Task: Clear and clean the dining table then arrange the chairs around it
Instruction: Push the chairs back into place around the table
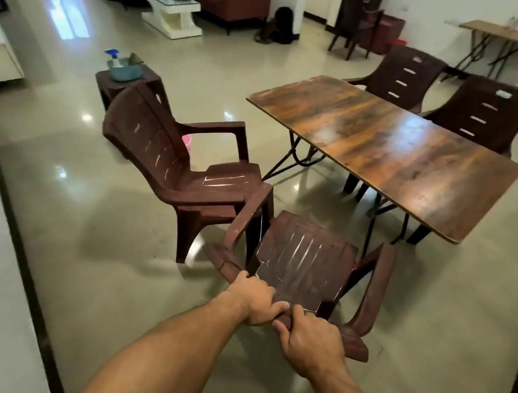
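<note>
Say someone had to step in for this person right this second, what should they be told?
Hands: left hand and right hand each have a grip on the top of the near chair backrest, side by side.
Table: the dining table top is bare and shiny, so clearing and wiping look done.
Placed: far-left chair and far-right chair stand at its far side.
Left to do: set the near chair at the table's near side, then bring in the loose chair standing off to the left.

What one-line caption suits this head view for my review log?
Left hand and right hand grip the backrest of a brown plastic armchair facing the bare wood-grain table.
</note>
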